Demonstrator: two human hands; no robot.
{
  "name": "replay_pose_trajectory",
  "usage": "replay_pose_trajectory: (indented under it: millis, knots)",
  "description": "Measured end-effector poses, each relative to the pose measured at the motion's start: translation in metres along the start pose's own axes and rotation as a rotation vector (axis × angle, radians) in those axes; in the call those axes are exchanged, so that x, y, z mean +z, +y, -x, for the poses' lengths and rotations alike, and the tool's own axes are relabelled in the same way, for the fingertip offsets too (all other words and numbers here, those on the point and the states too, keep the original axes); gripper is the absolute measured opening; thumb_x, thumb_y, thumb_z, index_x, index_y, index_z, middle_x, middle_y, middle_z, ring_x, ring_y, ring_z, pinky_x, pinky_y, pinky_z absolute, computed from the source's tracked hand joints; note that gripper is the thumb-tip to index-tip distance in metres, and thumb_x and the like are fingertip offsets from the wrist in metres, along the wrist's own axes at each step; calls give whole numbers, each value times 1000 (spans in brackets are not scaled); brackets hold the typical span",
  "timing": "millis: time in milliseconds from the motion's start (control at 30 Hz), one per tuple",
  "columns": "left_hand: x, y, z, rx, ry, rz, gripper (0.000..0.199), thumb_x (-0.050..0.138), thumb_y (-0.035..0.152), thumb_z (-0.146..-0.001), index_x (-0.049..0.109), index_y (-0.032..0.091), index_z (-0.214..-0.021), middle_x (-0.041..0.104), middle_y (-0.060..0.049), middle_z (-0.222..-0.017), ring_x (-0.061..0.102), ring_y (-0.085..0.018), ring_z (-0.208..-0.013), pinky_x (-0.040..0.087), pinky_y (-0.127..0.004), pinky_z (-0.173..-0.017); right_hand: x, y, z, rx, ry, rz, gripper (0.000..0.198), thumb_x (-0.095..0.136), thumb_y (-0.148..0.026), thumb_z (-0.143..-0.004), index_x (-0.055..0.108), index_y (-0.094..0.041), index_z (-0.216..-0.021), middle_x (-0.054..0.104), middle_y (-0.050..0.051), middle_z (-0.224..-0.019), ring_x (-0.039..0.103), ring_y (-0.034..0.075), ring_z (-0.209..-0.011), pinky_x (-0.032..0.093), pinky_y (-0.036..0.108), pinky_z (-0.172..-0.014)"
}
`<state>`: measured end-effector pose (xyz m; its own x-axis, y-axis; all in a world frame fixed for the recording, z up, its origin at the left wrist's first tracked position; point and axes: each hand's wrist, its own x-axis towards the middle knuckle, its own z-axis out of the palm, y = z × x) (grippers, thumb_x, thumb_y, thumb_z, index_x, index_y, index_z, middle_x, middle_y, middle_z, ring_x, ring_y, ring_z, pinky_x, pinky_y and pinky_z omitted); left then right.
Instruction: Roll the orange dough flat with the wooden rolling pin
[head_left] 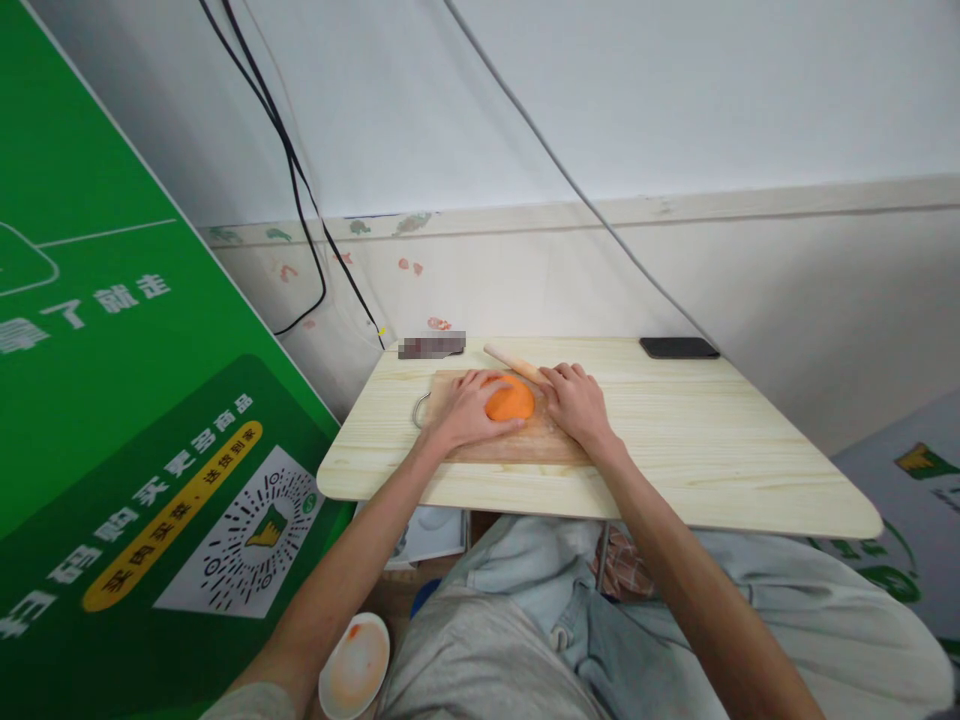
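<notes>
A smooth orange lump that looks like dough (513, 399) rests on a wooden cutting board (517, 447) with a metal ring handle. My left hand (474, 408) curves round its left side, thumb along the near edge and fingers over the far side. To the right, my right hand (576, 402) has its fingers closed over the near end of a wooden rolling pin (514, 361). The pin slants away to the far left, behind the dough. Part of the board is hidden under both hands.
The board lies on a pale wood-grain table (697, 450) against the wall. A black phone (679, 348) is at the back right, and a blurred-out item (432, 346) at the back left. Below left stands a white bowl (355, 665). A green printed panel (187, 400) rises on the left.
</notes>
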<state>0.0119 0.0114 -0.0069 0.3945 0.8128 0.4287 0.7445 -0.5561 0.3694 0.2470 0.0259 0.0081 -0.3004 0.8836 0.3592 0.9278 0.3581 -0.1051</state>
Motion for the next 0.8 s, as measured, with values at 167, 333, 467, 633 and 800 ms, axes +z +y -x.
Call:
replay_pose_trajectory:
  millis: [167,333,467,633,800]
  knots:
    - [2,-1,0,-67,7,-40,66,86,62,-81,69,25,-133,67,-11,-142,57,-37,-135,40,-60,-123,0,1,-1,8,1,-11,39,48,-24,-109,71,-21,-139,74,15,-130,59,30,-121,46,39,-93]
    - [2,-6,-1,66,-34,147,69,87,42,-83,63,24,-146,66,-12,-151,58,-32,-143,41,-52,-128,1,3,0,2,10,-46,38,48,-25,-108,72,-21,-138,75,14,-127,60,30,-119,48,38,-94]
    - [2,-6,-1,77,-65,107,57,85,45,-87,71,25,-139,64,-11,-155,55,-33,-149,37,-54,-132,2,5,2,0,35,-82,38,49,-27,-108,73,-21,-138,76,13,-126,61,29,-120,50,38,-94]
    - [2,-5,-1,51,-87,76,48,82,51,-90,77,27,-132,65,-9,-154,55,-33,-148,37,-56,-132,1,4,2,-7,24,-82,38,49,-26,-108,73,-21,-138,76,11,-127,61,29,-118,50,37,-93]
    - [2,-5,-2,50,-86,87,53,83,52,-89,76,25,-135,66,-11,-153,57,-33,-147,36,-54,-133,-2,4,1,-24,15,-91,39,50,-23,-108,72,-21,-139,76,10,-127,61,27,-116,49,35,-92]
